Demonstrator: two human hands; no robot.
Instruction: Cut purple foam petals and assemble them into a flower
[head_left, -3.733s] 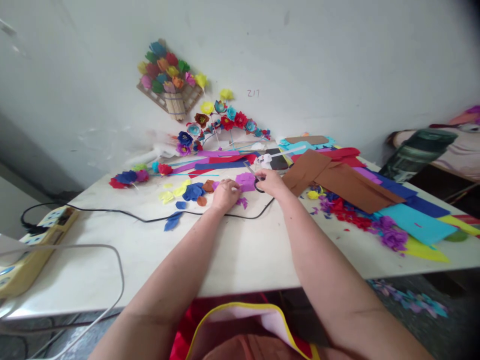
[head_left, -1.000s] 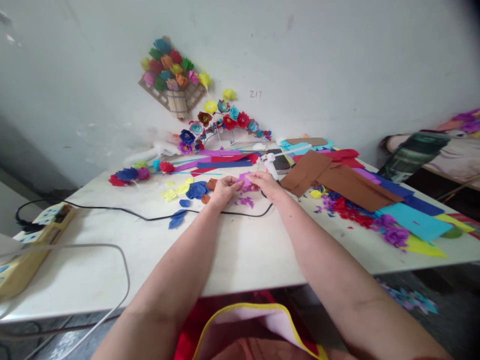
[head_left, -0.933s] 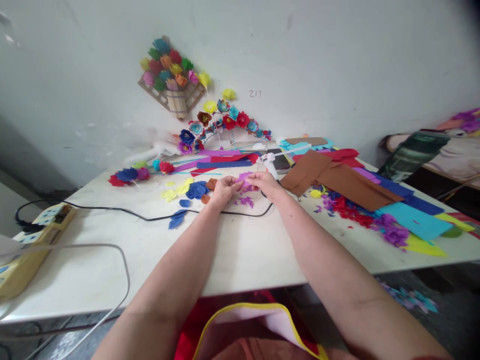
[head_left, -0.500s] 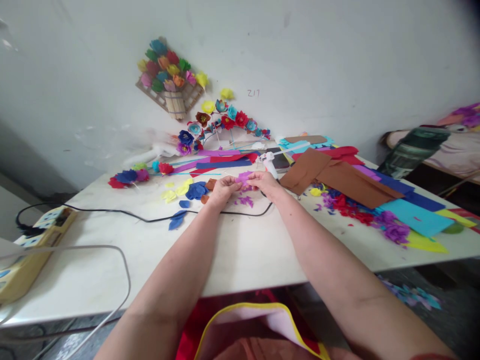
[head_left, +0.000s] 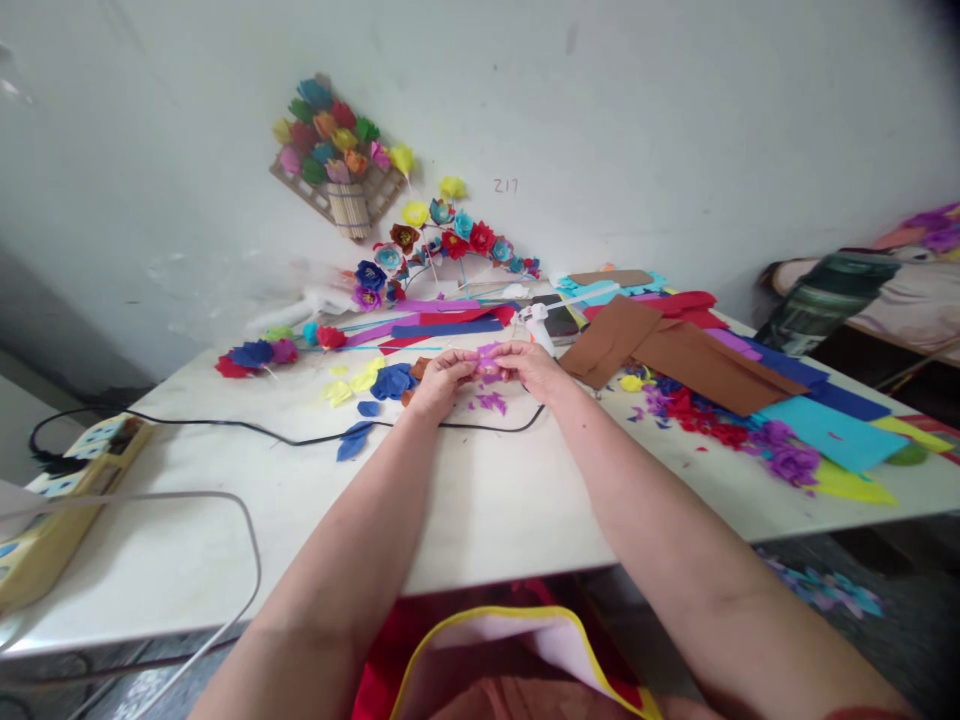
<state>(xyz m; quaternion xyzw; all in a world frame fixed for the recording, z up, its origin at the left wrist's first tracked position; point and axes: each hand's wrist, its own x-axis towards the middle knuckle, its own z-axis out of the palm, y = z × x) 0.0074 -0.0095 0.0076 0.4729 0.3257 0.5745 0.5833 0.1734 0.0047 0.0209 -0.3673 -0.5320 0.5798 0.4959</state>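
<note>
A small purple paper flower [head_left: 489, 366] is held between my two hands above the middle of the table. My left hand [head_left: 448, 380] pinches its left side with closed fingertips. On the other side, my right hand [head_left: 529, 366] grips the right edge, also closed. Loose purple petals [head_left: 492, 402] lie just below the hands. Left of them are blue paper petals [head_left: 393, 381], yellow petals [head_left: 366, 376] and brown pieces partly behind my left hand. A white glue gun [head_left: 535, 322] stands right behind my right hand.
A black cord [head_left: 300, 441] runs across the table from a power strip [head_left: 112, 455]. Brown paper sheets [head_left: 697, 365] and red scraps [head_left: 697, 420] cover the right side. Behind, an arch of paper flowers [head_left: 456, 243] stands before the wall. A dark green bottle [head_left: 829, 300] is far right.
My left hand has shifted slightly, and the fingers have moved on the purple paper flower. Its face, with a lighter centre, now shows more between the hands.
</note>
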